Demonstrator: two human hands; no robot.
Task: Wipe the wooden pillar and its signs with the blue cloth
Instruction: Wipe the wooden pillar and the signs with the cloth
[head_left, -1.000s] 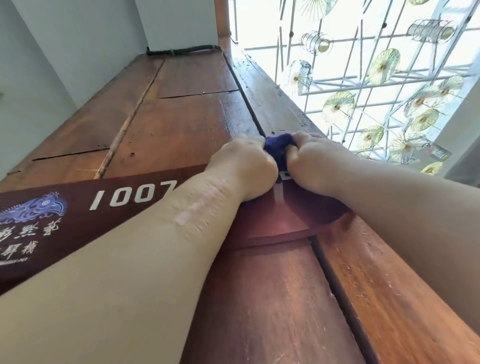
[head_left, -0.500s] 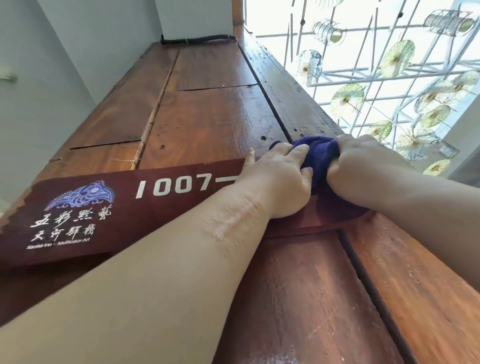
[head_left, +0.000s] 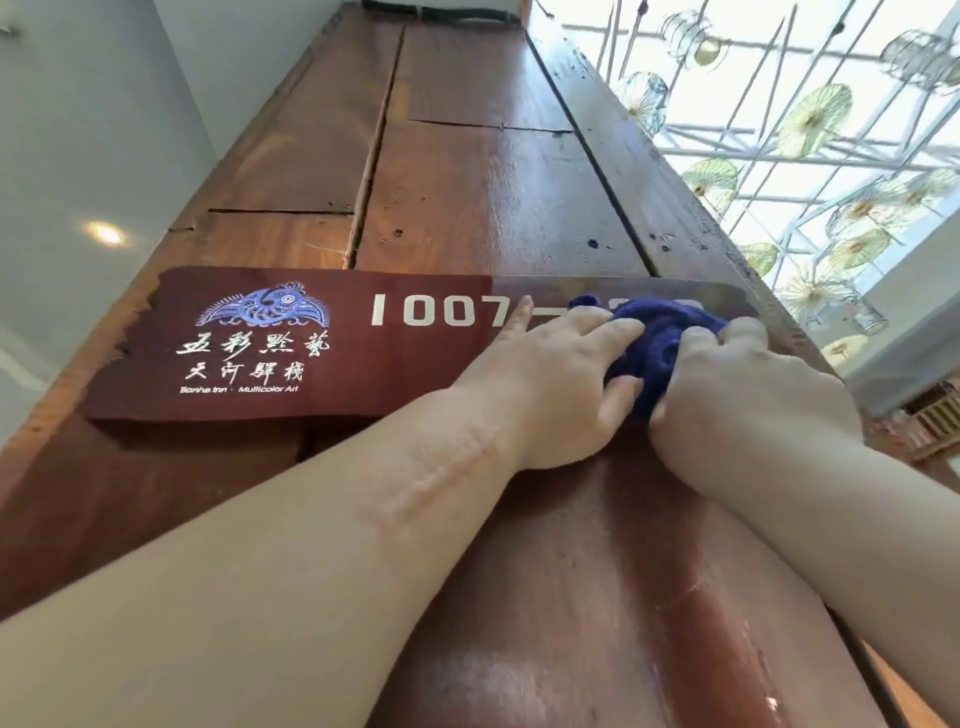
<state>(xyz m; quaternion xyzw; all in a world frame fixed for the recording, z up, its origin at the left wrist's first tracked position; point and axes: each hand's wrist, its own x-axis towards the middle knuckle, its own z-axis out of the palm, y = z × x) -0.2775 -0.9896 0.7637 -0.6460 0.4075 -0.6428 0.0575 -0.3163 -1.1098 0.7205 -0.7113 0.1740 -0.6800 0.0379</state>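
On the dark red wooden sign (head_left: 291, 343) of the brown wooden pillar (head_left: 467, 197), the bunched blue cloth (head_left: 660, 343) was gripped by the right hand (head_left: 737, 384); the left hand (head_left: 550, 374) was pressed flat beside it, fingers (head_left: 608, 332) straight.

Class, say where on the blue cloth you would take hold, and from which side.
Grip the cloth at its bunched top, coming from above. It is wadded against the sign, with the left hand and right hand covering its flanks; only that bulge shows.

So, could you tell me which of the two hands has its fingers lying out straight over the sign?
The left hand: its fingers stretch flat across the sign, while the right hand bunches the blue cloth.
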